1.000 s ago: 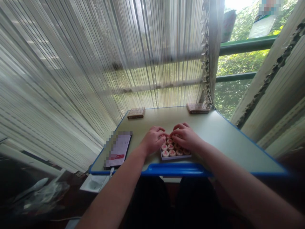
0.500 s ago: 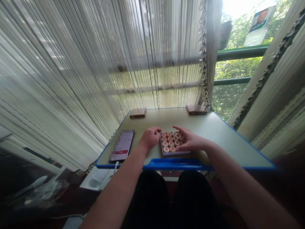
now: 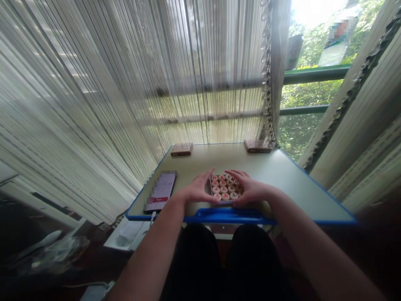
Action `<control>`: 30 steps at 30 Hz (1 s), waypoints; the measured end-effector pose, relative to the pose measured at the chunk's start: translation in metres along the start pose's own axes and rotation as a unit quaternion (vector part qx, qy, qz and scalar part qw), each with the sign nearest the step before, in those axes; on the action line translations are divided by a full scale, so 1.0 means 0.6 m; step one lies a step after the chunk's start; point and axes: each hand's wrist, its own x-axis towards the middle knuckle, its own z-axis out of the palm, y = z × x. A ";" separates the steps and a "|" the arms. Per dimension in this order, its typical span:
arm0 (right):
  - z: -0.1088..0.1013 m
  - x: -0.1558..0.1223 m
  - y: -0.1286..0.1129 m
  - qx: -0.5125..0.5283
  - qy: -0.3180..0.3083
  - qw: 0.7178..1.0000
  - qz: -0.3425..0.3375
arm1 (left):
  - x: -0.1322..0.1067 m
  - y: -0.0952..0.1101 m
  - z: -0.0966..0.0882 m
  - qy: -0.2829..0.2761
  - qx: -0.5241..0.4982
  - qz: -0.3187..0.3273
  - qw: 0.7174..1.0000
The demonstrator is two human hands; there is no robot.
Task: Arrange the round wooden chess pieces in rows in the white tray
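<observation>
A small white tray (image 3: pixel 223 201) filled with several round wooden chess pieces (image 3: pixel 224 186) marked in red lies near the front edge of a blue-rimmed table (image 3: pixel 282 171). My left hand (image 3: pixel 197 190) cups the tray's left side, thumb at the near edge and fingers at the far corner. My right hand (image 3: pixel 250 188) cups the tray's right side in the same way. Both hands grip the tray between them.
A phone (image 3: pixel 161 190) with a lit screen and a cable lies at the table's left edge. Two brown wooden boxes (image 3: pixel 181 149) (image 3: pixel 257 145) sit at the far edge. Striped curtains hang behind and at both sides, with a window railing (image 3: pixel 313 74) at the right.
Both hands have come off the top of the pieces and moved to the tray's two sides, now clasping it. The camera view shifted slightly.
</observation>
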 end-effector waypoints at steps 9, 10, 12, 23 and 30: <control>-0.002 0.002 -0.001 0.008 0.019 0.999 -0.024 | 0.007 0.018 -0.013 0.070 -0.031 0.053 0.996; -0.003 0.002 -0.006 0.005 0.031 0.999 -0.034 | 0.006 0.020 -0.015 0.076 -0.029 0.064 0.995; -0.005 0.001 -0.019 -0.012 0.061 0.996 -0.070 | 0.004 0.023 -0.018 0.086 -0.019 0.081 0.993; 0.016 0.003 -0.045 -0.092 0.089 0.977 -0.171 | -0.003 0.029 -0.014 0.084 -0.003 0.095 0.992; 0.013 0.003 -0.046 -0.082 0.093 0.979 -0.163 | -0.001 0.026 -0.011 0.092 -0.008 0.113 0.989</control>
